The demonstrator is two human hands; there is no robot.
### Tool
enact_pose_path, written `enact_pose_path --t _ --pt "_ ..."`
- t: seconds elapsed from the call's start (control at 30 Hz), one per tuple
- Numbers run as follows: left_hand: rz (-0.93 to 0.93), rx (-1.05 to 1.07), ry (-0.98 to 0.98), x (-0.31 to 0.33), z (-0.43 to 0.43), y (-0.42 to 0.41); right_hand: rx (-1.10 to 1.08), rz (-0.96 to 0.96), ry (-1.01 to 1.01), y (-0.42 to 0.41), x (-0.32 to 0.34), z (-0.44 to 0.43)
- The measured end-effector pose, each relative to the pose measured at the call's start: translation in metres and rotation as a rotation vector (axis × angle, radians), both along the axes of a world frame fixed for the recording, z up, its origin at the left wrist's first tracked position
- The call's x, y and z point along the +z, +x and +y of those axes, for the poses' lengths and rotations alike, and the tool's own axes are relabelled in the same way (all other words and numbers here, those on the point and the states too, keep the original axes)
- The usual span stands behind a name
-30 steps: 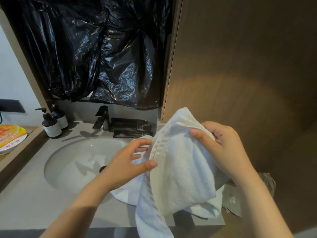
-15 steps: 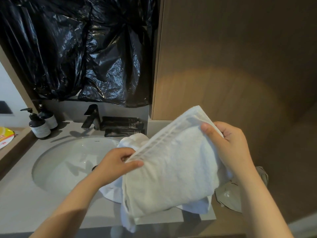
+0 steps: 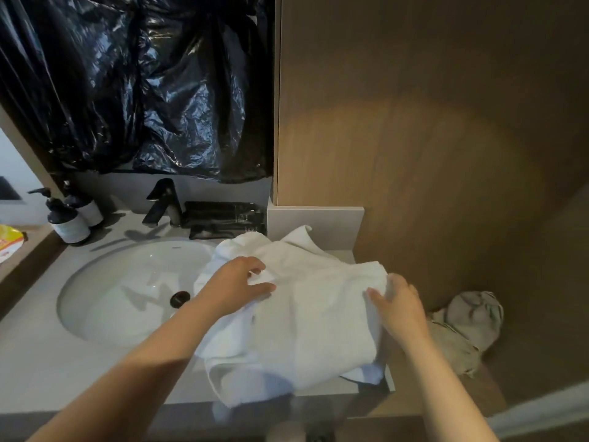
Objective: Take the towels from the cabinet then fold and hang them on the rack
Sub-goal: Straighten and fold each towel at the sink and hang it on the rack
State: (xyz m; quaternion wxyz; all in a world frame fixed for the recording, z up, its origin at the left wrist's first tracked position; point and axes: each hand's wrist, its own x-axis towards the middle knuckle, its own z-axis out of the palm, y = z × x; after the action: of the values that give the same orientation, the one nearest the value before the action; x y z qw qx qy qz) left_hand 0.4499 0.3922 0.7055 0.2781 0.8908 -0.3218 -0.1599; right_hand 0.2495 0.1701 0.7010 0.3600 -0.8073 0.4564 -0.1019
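The towel (image 3: 302,314) is out of the cabinet and lies part folded on the counter (image 3: 47,371) at lower centre, right of the sink (image 3: 127,282). The left hand (image 3: 236,285) rests on it with loose fingers. The right hand (image 3: 398,307) clasps its right edge, thumb on top. Folding looks unfinished and hanging remains. No rack is in view, and the towel's near corner blurs over the counter front.
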Motion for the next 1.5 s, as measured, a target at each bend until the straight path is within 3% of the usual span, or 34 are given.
enact_pose_path --t 0.27,0.47,0.67,0.97,1.07,1.17,1.3,1.43,1.5 --pt "0.093 0.221 -0.187 -0.026 0.062 -0.027 0.085 -0.131 -0.215 0.009 -0.001 0.053" --pt "0.192 0.412 -0.240 -0.064 0.104 -0.047 0.275 -0.120 -0.014 0.026 -0.001 0.088" --pt "0.395 0.318 -0.168 -0.101 0.141 -0.063 0.407 0.040 0.170 0.029 -0.026 0.129" --pt "0.606 0.390 -0.229 -0.130 0.158 -0.092 0.335 0.219 0.408 0.044 -0.060 0.187" --pt "0.618 0.359 -0.260 -0.136 0.163 -0.094 0.301 0.242 0.344 0.063 -0.066 0.208" --pt "0.613 0.361 -0.285 -0.136 0.163 -0.091 0.102 0.074 0.404 0.078 -0.066 0.213" --pt "0.634 0.344 -0.312 -0.137 0.163 -0.084 -0.106 -0.216 0.714 0.092 -0.059 0.206" --pt "0.649 0.332 -0.401 -0.131 0.156 -0.085 -0.146 -0.542 1.046 0.089 -0.034 0.191" --pt "0.679 0.311 -0.490 -0.126 0.149 -0.089 -0.164 -0.685 1.121 0.082 -0.018 0.178"
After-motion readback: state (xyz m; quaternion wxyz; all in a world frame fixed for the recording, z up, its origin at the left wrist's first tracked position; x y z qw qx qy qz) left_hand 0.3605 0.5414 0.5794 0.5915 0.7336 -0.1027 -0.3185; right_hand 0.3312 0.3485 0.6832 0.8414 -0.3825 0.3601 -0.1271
